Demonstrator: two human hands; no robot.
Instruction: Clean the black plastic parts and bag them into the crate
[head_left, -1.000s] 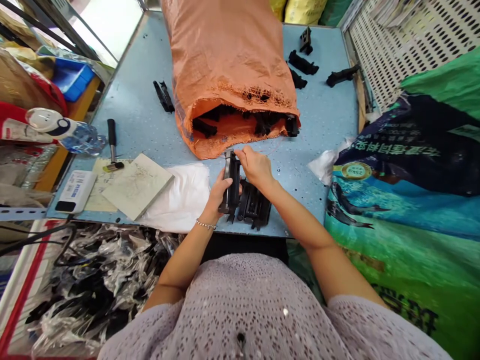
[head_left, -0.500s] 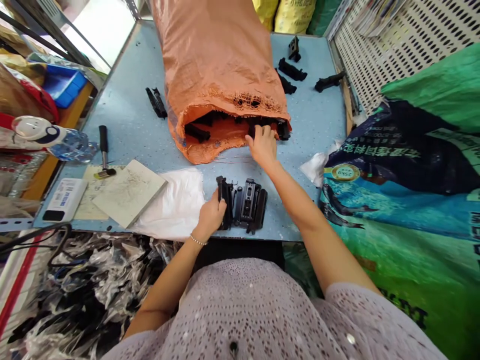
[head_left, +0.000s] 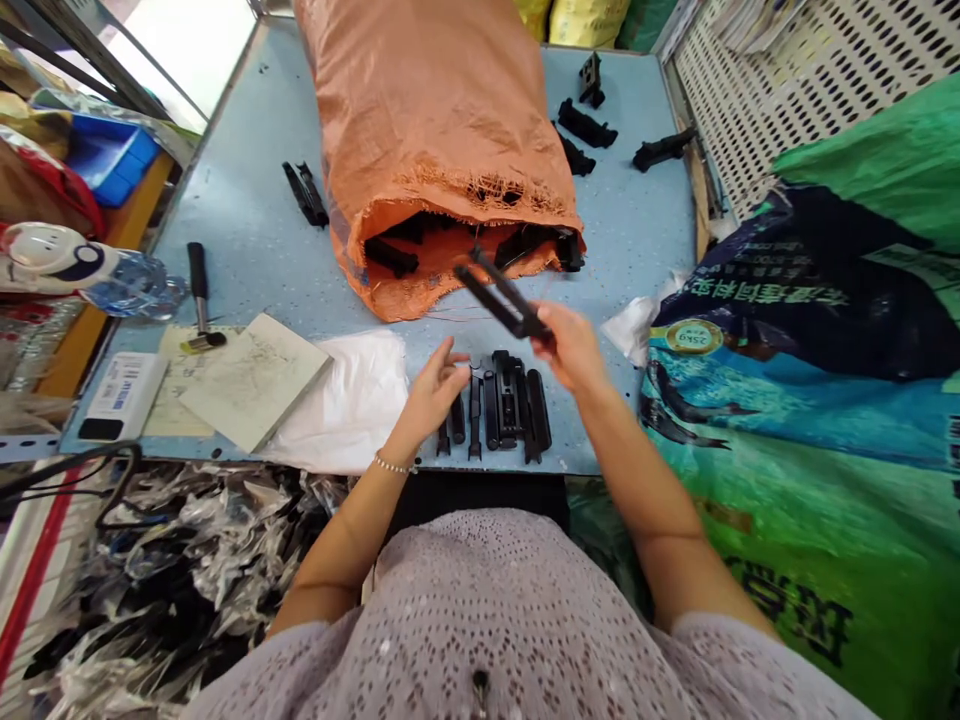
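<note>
Between the orange sack and the table's front edge, my right hand (head_left: 571,345) grips one end of a long black part (head_left: 499,298), which is raised and tilted in front of the sack's mouth. My left hand (head_left: 435,395) has its fingers apart, over the left end of a row of black parts (head_left: 510,400) lying side by side at the front edge; whether it touches them I cannot tell. The orange sack (head_left: 442,120) lies with its mouth open toward me, and more black parts (head_left: 394,257) show inside.
Loose black parts (head_left: 587,125) lie right of the sack, one more (head_left: 305,194) on its left. At left are a hammer (head_left: 198,285), a white box (head_left: 124,396), a tile (head_left: 255,383) and white plastic (head_left: 349,400). Printed bags (head_left: 787,330) stand at right.
My right hand has come out of the sack's mouth toward me with a black part. My left hand has let go of the upright part, and its fingers have spread.
</note>
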